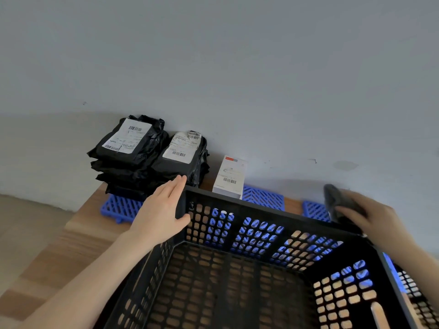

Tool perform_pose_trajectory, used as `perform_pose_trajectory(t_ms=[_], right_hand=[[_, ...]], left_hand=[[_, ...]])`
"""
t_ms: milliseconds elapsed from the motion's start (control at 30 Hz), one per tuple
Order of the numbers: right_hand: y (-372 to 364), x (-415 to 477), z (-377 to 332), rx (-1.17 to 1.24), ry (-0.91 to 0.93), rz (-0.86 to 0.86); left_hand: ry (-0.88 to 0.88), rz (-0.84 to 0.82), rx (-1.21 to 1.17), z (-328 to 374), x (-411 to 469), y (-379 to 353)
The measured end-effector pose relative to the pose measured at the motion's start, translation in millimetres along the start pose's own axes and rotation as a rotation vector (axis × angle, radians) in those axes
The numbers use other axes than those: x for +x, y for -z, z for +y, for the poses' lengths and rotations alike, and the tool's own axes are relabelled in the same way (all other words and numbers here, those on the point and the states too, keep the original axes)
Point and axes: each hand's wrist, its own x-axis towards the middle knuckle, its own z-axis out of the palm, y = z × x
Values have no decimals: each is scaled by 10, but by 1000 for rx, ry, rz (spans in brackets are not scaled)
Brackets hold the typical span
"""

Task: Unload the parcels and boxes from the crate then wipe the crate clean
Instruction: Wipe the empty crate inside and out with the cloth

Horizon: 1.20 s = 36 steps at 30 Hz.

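Note:
A black perforated crate (261,211) fills the lower middle of the view, and nothing lies inside it. My left hand (161,210) grips its far left corner, thumb inside the wall and fingers outside. My right hand (365,214) presses a dark grey cloth (337,203) on the far right end of the rim. Two stacks of black parcels with white labels (133,153) (183,157) stand behind the crate on the left. A white box (229,178) stands upright beside them.
Blue plastic grid pallets (263,197) lie on the wooden floor (78,233) behind the crate, under the parcels and box. A pale grey wall (237,67) rises just behind them. A second black crate's edge (418,295) shows at the lower right.

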Motion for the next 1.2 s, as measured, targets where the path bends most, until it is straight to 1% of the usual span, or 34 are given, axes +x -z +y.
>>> perform_pose_trajectory(t_ms=[67,100,167,233,300,367,467,633,733,833,933,1067,1200], right_hand=[[-157,32,-260,8,106,-86],[-243,42,-367,-26,167,-151],[-433,83,-493,-152,285,-299],[-628,141,-529,-274,348,-382],[-791,207,-638,-322,362,-357],[-979,278,-830,-327,415,-306],[-1308,399,-1312,-334,501,-259],[-1847,632,-2179,-285,538,-215],[-1953,661,-2357,-290,552,-197],[-1871,629,-2210,-267,574,-210],[-1677,548,-1856,-265,549,-218],[-1289,335,-1123,-371,499,-224],[-845,115,-334,-418,408,-260]], left_hand=[[3,1,-3,3,-4,2],[5,4,-6,2,-7,4],[11,11,-12,4,-12,9],[22,17,-23,8,-16,13],[26,23,-34,12,-19,16],[22,28,-36,13,-20,17],[29,24,-45,16,-14,22],[69,53,-79,16,-22,30],[124,61,-164,-3,-23,31],[119,38,-159,-10,-20,22],[94,30,-124,-18,-19,23],[34,-7,-77,-34,-19,5],[62,-46,-121,-58,-4,-8]])
